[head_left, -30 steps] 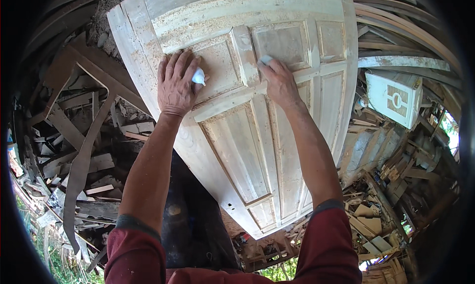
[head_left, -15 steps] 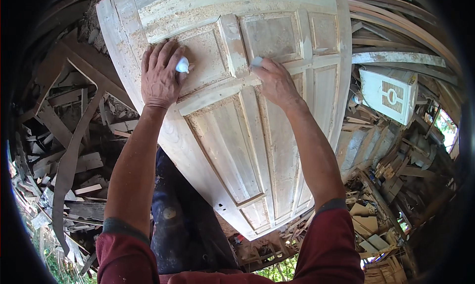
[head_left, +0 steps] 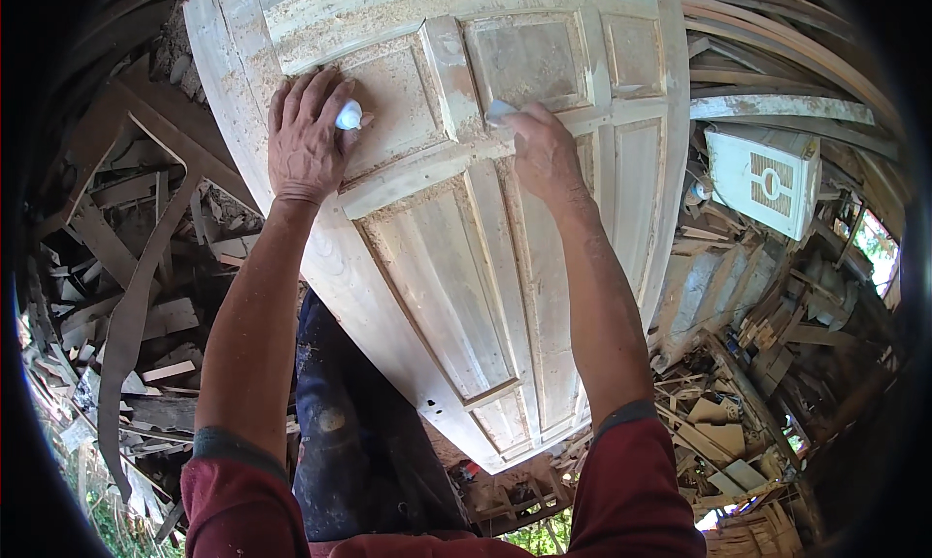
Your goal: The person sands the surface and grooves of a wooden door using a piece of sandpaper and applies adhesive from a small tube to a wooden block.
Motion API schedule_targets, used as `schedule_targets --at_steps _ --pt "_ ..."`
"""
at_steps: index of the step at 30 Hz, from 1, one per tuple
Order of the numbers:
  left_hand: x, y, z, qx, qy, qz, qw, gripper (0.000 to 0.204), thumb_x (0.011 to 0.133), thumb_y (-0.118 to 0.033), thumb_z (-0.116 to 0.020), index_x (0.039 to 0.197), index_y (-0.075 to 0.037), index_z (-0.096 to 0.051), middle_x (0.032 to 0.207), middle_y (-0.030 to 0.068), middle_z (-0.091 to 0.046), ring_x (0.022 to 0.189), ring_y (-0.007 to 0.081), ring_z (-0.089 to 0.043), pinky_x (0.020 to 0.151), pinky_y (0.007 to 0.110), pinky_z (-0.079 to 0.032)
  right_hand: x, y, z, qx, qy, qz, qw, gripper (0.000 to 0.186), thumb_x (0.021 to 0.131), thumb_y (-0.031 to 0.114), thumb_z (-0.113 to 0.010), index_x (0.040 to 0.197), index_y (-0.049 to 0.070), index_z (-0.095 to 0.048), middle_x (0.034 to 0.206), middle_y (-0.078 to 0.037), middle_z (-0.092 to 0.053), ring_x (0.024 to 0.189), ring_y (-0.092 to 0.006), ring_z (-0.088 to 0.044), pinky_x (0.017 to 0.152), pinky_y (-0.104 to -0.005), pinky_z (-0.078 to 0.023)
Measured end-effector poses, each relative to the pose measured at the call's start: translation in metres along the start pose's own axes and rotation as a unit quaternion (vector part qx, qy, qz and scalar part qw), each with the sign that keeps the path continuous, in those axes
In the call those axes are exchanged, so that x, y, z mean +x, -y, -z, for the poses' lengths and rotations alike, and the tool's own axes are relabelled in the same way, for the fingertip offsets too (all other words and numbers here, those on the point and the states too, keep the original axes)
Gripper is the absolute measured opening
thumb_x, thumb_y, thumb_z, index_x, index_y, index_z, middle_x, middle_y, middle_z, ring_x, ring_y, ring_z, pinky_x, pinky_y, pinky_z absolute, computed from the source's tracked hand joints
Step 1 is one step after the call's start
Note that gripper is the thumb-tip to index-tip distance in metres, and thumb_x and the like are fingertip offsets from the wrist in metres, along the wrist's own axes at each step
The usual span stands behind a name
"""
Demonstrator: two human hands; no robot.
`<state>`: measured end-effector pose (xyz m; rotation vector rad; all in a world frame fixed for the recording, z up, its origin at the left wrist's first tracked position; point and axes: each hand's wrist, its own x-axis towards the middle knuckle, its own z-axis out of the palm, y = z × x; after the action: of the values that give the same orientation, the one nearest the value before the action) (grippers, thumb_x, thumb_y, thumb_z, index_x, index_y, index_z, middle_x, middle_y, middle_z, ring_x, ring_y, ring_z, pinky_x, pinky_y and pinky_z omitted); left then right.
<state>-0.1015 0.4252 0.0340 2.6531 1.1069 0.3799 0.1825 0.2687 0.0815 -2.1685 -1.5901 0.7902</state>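
Observation:
A pale panelled wooden door (head_left: 442,276), dusted with sawdust, lies in front of me. My left hand (head_left: 309,155) rests on its left side beside an upper recessed panel, curled around a small white bottle (head_left: 349,115) whose nozzle points right. Pinched in my right hand (head_left: 547,160) is a small, thin, greyish flat piece like a scraper blade (head_left: 499,110). Its edge is at the joint where the short upright bar meets the cross rail, between two upper panels. Some of the right fingers are hidden behind the hand.
To the right of the door stands a white box-like case (head_left: 762,181) with a grille, a small bottle (head_left: 696,193) beside it. Curved boards (head_left: 786,109) are stacked at the far right. Wood scraps (head_left: 170,315) pile up on the left, and offcuts (head_left: 718,427) at the lower right.
Both hands have shifted slightly up and left in the picture, the left still with the bottle. The flat piece has moved a little along the joint, and my right forearm has swung left.

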Motion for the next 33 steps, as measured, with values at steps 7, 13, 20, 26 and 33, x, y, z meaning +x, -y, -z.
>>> schedule_targets --at_steps 7,13,20,26,33 --pt "0.008 -0.009 -0.001 -0.010 -0.005 0.001 1.000 0.047 0.100 -0.047 -0.061 0.136 -0.017 -0.059 0.143 0.0072 -0.057 0.140 0.0296 -0.048 0.124 0.051 -0.029 -0.008 0.003 -0.011 -0.142 -0.050 0.037 0.988 0.037 0.083 -0.005 -0.061 0.115 0.006 -0.074 0.106 -0.015 -0.063 0.108 -0.0354 -0.062 0.096 -0.0470 -0.050" --pt "0.002 -0.002 0.002 -0.007 0.004 0.001 1.000 0.049 0.098 -0.046 -0.063 0.137 -0.016 -0.059 0.144 0.0074 -0.057 0.140 0.0301 -0.048 0.123 0.051 -0.029 -0.034 0.012 0.003 -0.315 0.015 -0.148 0.937 0.046 0.082 0.006 -0.068 0.128 0.010 -0.068 0.108 -0.014 -0.059 0.110 -0.0341 -0.059 0.094 -0.0514 -0.046" --pt "0.006 -0.009 -0.001 -0.025 0.004 0.004 1.000 0.050 0.096 -0.044 -0.066 0.137 -0.016 -0.059 0.144 0.0071 -0.056 0.140 0.0308 -0.048 0.124 0.052 -0.028 -0.033 0.018 -0.027 -0.272 0.004 -0.077 0.959 0.064 0.083 0.005 -0.069 0.146 0.011 -0.057 0.147 -0.017 -0.046 0.138 -0.0362 -0.044 0.110 -0.0529 -0.038" --pt "0.000 -0.003 0.000 -0.001 0.016 0.006 1.000 0.048 0.097 -0.044 -0.065 0.136 -0.016 -0.059 0.144 0.0071 -0.057 0.140 0.0298 -0.048 0.124 0.051 -0.028 -0.039 0.033 -0.016 -0.216 0.034 -0.090 0.972 0.066 0.085 0.002 -0.066 0.149 0.013 -0.056 0.155 -0.017 -0.041 0.144 -0.0369 -0.041 0.114 -0.0551 -0.036" --pt "0.008 -0.007 0.000 -0.016 0.003 0.007 1.000 0.046 0.098 -0.044 -0.064 0.135 -0.016 -0.060 0.143 0.0075 -0.057 0.140 0.0299 -0.048 0.124 0.051 -0.028 -0.047 0.031 -0.032 -0.236 0.008 -0.088 0.968 0.066 0.085 0.002 -0.065 0.149 0.018 -0.057 0.158 -0.017 -0.039 0.145 -0.0390 -0.039 0.118 -0.0597 -0.030"
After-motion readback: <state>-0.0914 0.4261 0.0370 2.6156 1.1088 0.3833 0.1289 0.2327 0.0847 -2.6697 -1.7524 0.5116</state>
